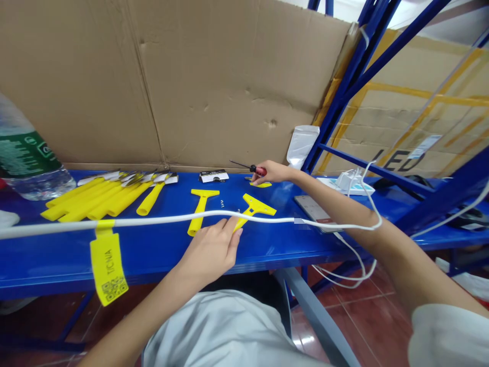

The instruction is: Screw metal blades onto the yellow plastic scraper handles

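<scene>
My left hand (212,250) is closed around the handle of a yellow scraper (259,205), its wide head pointing away from me. My right hand (275,172) reaches to the back of the table and grips a screwdriver (261,171) with a red and black handle, its shaft pointing left. Just under those fingers lies a small yellow piece (264,185), partly hidden by the hand. Left of my left hand rests a second yellow scraper handle (199,211) without a blade. Small screws (222,204) lie between the two scrapers. Behind them is a small black-and-white packet (213,176).
Several yellow scrapers with blades (99,199) are piled at the left beside a water bottle (30,153). A white cable (153,220) with a yellow tag (109,267) crosses the view. Right stand a phone (311,209) and a power strip (344,184). Cardboard (229,76) closes off the back.
</scene>
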### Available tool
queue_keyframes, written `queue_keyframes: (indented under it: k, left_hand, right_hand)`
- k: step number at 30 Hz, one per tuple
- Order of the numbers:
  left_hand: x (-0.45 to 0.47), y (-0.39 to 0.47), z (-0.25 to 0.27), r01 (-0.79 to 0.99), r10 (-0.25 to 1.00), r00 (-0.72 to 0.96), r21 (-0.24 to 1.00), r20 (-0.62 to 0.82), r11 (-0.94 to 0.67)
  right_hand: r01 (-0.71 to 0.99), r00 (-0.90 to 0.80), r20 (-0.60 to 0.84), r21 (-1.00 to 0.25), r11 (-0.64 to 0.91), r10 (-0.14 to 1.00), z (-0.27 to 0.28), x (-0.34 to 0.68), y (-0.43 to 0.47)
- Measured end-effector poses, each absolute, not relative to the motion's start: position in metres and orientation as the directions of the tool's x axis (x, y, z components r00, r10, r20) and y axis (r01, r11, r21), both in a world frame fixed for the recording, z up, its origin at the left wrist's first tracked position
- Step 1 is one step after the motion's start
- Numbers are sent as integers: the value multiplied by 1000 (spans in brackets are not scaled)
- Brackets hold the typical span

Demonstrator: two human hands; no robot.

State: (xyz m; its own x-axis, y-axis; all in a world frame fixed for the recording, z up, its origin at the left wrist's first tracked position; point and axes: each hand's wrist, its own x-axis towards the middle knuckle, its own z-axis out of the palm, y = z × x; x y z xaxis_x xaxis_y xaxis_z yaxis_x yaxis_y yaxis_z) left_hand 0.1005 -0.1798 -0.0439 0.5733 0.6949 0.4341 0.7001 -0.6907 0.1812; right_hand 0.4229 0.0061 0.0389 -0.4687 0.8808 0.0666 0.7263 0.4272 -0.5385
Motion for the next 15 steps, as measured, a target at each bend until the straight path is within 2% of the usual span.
queue_keyframes:
  k: [4, 7, 10, 15]
  left_hand:
    - [101, -177, -48, 764, 714, 505, 134, 485, -631]
    - [101, -175, -48, 807, 708, 469, 71, 528, -587]
    - [100, -174, -46, 824, 683, 459, 14, 568, -566]
    - [100, -177, -44, 849, 662, 447, -52, 601, -526]
  right_hand:
    - [686, -396, 170, -598, 414, 902, 38, 401, -34]
    - [570, -338, 218, -727, 383, 916, 34, 379, -60]
    - [487, -303, 282, -776, 402, 911, 29, 363, -73]
    - [414, -351, 266, -816, 404, 898, 21, 356, -74]
